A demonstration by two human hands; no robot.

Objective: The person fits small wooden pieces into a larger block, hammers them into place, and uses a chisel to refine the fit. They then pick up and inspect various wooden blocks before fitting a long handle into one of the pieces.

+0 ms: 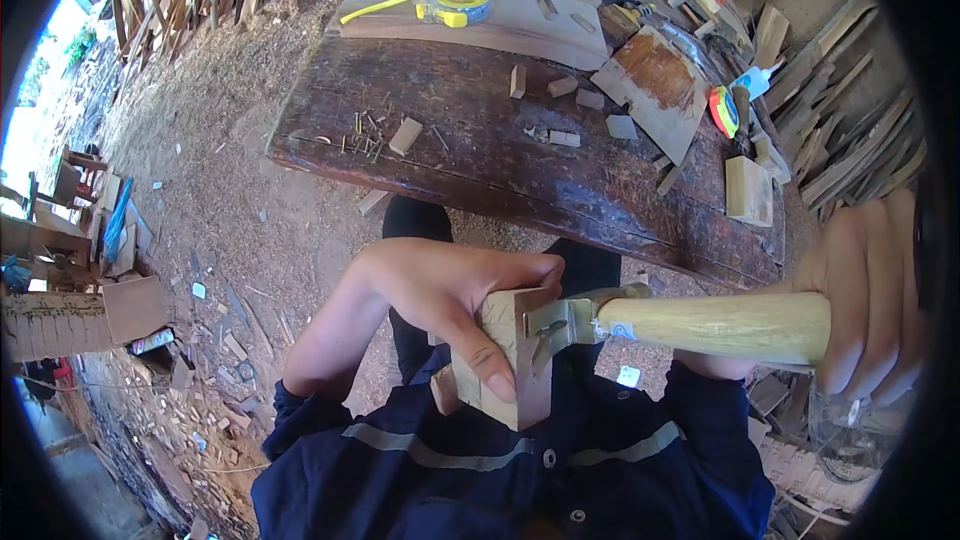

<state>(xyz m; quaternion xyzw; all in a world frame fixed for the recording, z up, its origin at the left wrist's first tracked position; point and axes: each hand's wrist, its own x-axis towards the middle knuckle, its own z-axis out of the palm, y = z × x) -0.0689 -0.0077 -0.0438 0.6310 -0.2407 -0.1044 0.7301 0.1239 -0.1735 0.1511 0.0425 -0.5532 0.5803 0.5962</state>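
In front of my chest, my left hand point(445, 290) is closed around a pale wooden block point(500, 350), thumb across its face and fingers behind it. My right hand point(865, 300) grips the light wooden handle of a hammer point(720, 328) near its end. The hammer's metal head is against the block's right side, at a small metal plate point(547, 318). How the head and plate meet is partly hidden. Below my left hand, a smaller wood piece point(446, 390) sticks out beside the block.
A dark wooden workbench point(450, 80) stands ahead. On it lie nails point(362, 132), small wood blocks point(405, 136), a yellow tape measure point(458, 3), another tape measure point(723, 112) and a thicker block point(748, 192). Wood strips point(850, 130) are piled at the right. Shavings cover the floor point(200, 150).
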